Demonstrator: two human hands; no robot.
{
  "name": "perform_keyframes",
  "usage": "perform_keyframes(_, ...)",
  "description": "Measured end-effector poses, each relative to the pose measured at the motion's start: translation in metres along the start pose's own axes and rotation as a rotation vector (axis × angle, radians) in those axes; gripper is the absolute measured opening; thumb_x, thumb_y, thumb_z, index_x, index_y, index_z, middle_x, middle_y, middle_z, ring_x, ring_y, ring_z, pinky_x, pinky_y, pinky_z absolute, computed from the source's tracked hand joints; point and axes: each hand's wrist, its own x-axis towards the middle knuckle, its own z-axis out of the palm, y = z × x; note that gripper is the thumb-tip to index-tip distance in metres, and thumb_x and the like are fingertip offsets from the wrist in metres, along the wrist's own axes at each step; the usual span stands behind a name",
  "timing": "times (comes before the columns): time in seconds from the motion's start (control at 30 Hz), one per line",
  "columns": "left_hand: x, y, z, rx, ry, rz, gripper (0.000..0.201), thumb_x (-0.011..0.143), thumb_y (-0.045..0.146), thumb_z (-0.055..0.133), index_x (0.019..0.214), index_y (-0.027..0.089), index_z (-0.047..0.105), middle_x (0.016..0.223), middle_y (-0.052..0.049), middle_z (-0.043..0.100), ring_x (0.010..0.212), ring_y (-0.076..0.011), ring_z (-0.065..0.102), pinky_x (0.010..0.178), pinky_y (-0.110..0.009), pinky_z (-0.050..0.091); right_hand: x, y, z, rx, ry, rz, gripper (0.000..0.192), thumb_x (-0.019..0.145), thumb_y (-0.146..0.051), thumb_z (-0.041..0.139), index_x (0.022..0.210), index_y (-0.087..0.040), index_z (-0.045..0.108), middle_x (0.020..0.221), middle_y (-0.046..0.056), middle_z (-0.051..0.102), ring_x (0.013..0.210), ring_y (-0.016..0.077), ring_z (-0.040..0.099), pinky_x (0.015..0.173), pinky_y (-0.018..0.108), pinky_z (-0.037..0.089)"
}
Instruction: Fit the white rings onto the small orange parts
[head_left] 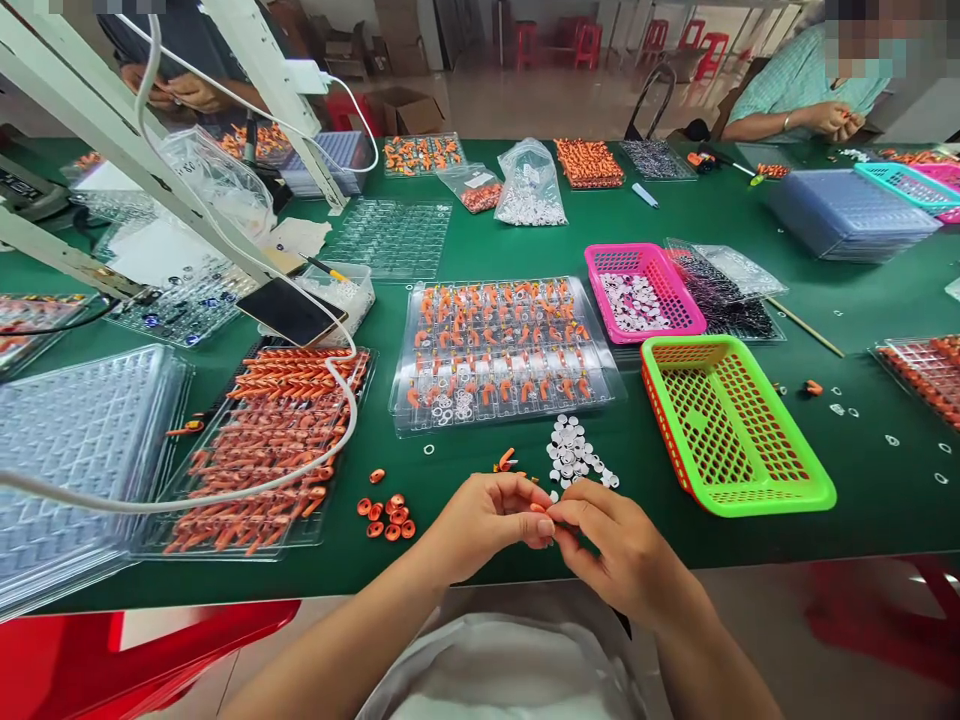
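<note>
My left hand [504,520] and my right hand [611,540] meet just above the table's front edge. Between their fingertips is a small orange part [538,508], mostly hidden; both hands are closed on it. Just beyond my right hand lies a pile of small white round caps [574,450]. Several orange cup-shaped pieces [386,515] lie to the left of my left hand. An orange piece with a yellow bit [506,459] rests behind my fingers. Farther back, a clear tray [510,345] holds rows of curved orange parts and some white rings.
A green basket [735,425] stands right, a pink basket [645,290] of white pieces behind it. At left are a tray of orange parts [255,450], stacked clear trays [82,450], a phone [291,311] and a white cable [351,400]. Two people sit across the table.
</note>
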Motion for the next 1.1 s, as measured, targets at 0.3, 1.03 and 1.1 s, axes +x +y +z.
perform_keyframes(0.3,0.003,-0.006,-0.004,-0.036,0.015,-0.017,0.024,0.064,0.023,0.086,0.08,0.011,0.073,0.07,-0.004,0.074,0.06,-0.0119,0.069,0.063,-0.022,0.057,0.003,-0.001,-0.006,0.061,-0.063,0.018,0.013,0.093,-0.009,0.051,0.098,-0.017,0.059,0.086,0.005,0.059,0.075,0.0158,0.055,0.064,0.028,0.045)
perform_keyframes(1.03,-0.005,-0.014,0.014,-0.302,0.176,0.225,0.02,0.063,0.025,0.088,0.074,0.015,0.075,0.067,-0.002,0.074,0.061,-0.0114,0.068,0.062,-0.021,0.055,0.004,-0.022,0.044,0.425,0.453,0.37,0.013,0.09,-0.02,0.06,0.101,-0.023,0.066,0.086,0.003,0.057,0.072,0.0152,0.058,0.059,0.027,0.05)
perform_keyframes(1.1,-0.006,-0.016,0.016,-0.317,0.188,0.238,0.02,0.063,0.024,0.088,0.074,0.015,0.074,0.067,-0.001,0.074,0.061,-0.0107,0.067,0.063,-0.02,0.055,0.005,-0.022,0.044,0.428,0.466,0.354,0.012,0.09,-0.021,0.06,0.101,-0.022,0.066,0.085,0.003,0.056,0.071,0.0151,0.057,0.057,0.026,0.05)
